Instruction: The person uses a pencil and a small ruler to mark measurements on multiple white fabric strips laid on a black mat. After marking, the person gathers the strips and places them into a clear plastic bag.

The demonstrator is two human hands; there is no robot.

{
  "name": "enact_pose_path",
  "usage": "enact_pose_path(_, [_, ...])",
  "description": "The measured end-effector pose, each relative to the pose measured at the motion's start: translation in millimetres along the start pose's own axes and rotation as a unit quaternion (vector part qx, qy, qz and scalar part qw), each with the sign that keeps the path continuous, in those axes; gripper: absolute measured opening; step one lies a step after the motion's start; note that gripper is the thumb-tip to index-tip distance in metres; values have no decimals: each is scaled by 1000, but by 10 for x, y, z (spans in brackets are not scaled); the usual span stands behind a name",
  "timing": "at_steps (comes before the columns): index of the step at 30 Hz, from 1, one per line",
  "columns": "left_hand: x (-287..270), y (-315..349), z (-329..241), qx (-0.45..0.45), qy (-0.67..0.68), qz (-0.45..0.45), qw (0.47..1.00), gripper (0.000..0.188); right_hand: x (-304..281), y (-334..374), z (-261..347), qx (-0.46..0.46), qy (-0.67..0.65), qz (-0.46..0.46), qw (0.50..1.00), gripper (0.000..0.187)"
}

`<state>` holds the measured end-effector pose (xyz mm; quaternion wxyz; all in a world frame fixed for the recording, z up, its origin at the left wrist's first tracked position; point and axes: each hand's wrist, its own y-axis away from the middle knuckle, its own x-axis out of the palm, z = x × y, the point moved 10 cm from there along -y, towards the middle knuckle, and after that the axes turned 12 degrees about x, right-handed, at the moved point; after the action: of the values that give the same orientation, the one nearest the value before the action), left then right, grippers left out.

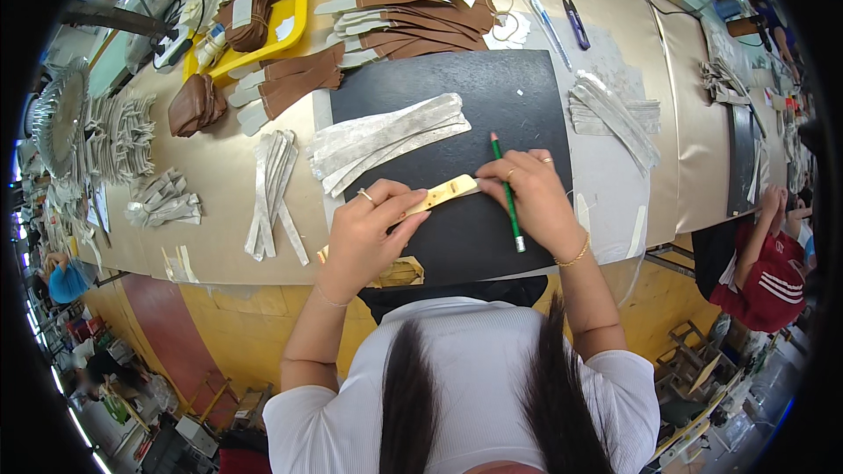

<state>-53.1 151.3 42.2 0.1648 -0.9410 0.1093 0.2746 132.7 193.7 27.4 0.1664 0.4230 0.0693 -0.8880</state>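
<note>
Room lay by our mat's (439, 77) far edge; our left hand (376, 224) held one yellow strip (450, 190), right hand (537, 202) one pencil (514, 219).

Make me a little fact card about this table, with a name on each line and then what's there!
Left hand: pinches a pale yellow strip
Right hand: holds a green pencil, fingertips at or near the yellow strip's right end
Under the hands: black mat
On the mat: fanned whitish strips
Behind the mat: brown pieces with pale ends
Far left: yellow tray holding a brown bundle
Far right: blue-and-white pen beside dark snips
</note>
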Motion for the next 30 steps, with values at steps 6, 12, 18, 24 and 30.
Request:
enact_pose_path(6, [254, -32, 34, 63, -84, 0, 994, 23, -313, 13, -181, 38, -5, -107, 993, 22])
enact_pose_path(12, [377, -111, 10, 72, -113, 3, 991, 24, -328, 137, -334, 89, -20, -104, 990, 20])
enact_pose_path(18, [425, -137, 14, 73, -135, 12, 988, 26, -308, 160, -268, 65, -41, -122, 990, 20])
enact_pose_path(24, [440, -144, 28, 58, -142, 11, 988, 24, -318, 156, -312, 70, -69, -134, 986, 25])
enact_pose_path(30, [421, -172, 49, 24, -129, 4, 991, 23, -305, 108, -86, 85, -195, -114, 971, 32])
